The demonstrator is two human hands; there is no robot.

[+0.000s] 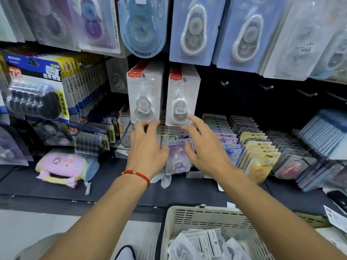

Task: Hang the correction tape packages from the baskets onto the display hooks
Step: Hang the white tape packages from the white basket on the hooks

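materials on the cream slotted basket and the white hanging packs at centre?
Cream slotted basket: looks like moulded plastic, matte, with regular rows of slots in its wall. White hanging correction tape packs: seemingly printed card backing under a clear glossy plastic blister; glare shows on the bubble.

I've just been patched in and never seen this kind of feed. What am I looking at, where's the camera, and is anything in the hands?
There is no machine: a person is working bare-handed, filmed by one wide-angle camera on their head, looking down and forward. The left hand and right hand reach, fingers spread, to the bottom edges of two white correction tape stacks hanging on display hooks. Neither hand grips anything. Below is a cream basket of more packages. Bare hooks wait to the right.
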